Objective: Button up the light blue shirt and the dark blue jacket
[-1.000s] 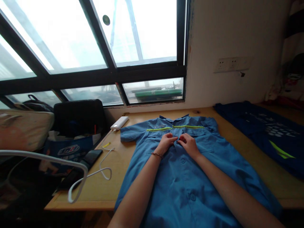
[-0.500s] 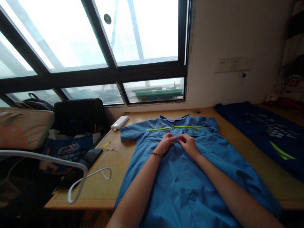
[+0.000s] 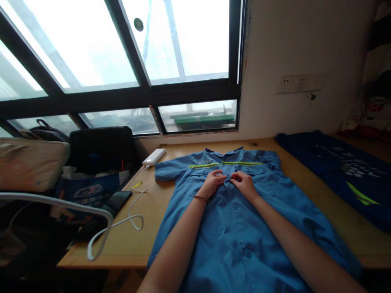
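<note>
A blue short-sleeved work shirt [image 3: 214,232] with yellow-green chest stripes lies face up, collar toward the wall. My left hand [image 3: 213,183], a beaded bracelet at its wrist, pinches the front placket at chest height. Close beside it, my right hand [image 3: 243,184] pinches the same placket from the other side. The fingertips nearly meet over a small spot of raised fabric; the button there is mostly hidden. Lower on the placket, one button [image 3: 235,206] and another button [image 3: 247,253] show plainly.
The shirt rests on a wooden table [image 3: 146,240]. A white power bank [image 3: 154,157] with a white cable [image 3: 132,217] and a dark phone [image 3: 120,199] are at left. A dark blue garment [image 3: 332,171] lies at right. Bags stand beyond the left edge, under the window.
Both hands stay at the same place on the placket. Their fingers have shifted slightly, with the right fingertips a little farther from the left ones.
</note>
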Motion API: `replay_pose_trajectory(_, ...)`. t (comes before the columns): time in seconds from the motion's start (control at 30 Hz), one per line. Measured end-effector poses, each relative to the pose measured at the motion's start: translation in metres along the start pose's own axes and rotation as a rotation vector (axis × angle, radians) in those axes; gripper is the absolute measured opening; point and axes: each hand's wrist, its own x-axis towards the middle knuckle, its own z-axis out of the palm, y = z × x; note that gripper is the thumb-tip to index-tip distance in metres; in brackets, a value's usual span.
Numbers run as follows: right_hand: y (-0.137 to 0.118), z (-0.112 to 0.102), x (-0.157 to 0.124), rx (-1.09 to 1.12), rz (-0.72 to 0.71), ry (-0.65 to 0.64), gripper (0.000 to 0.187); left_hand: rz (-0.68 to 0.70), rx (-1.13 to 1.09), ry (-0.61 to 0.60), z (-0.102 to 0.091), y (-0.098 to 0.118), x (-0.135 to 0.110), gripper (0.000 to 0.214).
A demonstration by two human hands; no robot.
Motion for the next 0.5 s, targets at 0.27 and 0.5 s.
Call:
replay_pose_trajectory(0.27, 0.013, 0.011, 0.001, 0.123, 0.232, -0.125, 0.026, 0.164, 0.156, -0.029, 0.004, -0.008, 0.004, 0.040)
replay_pose_trajectory(0.5, 0.011, 0.010, 0.004, 0.358, 0.396, -0.193, 0.030, 0.070, 0.041, -0.001, 0.003, -0.005, 0.004, 0.045)
